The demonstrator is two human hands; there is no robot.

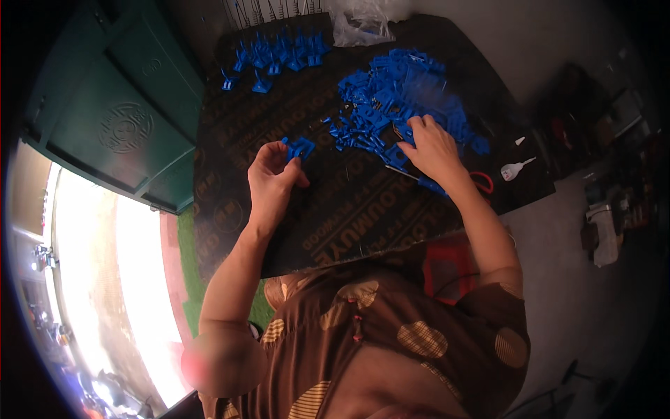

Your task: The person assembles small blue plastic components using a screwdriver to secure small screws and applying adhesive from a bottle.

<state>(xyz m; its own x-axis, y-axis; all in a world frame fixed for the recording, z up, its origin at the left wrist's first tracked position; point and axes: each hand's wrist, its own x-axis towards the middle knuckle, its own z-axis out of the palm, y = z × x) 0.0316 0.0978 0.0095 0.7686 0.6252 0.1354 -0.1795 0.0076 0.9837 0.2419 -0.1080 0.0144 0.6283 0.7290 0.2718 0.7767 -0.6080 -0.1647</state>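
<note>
My left hand (271, 178) pinches a blue plastic part (300, 148) between thumb and fingers above the dark board-topped table (328, 230). My right hand (434, 150) reaches to the near edge of a heap of blue plastic pieces (401, 84). Its thumb stands apart from the bent fingers, next to small metal pieces; I see nothing held. Small blue pins (359, 133) lie left of that hand. Under its wrist rests a screwdriver (403, 172) with a blue handle, and beyond the wrist a red loop-shaped handle (483, 183) shows partly.
Several blue assembled pieces (276, 56) stand at the far left of the table. A clear plastic bag (359, 26) lies at the back. To the right are a white nozzle bottle (515, 170) and a small white cap (520, 140). A green metal door (132, 119) stands left.
</note>
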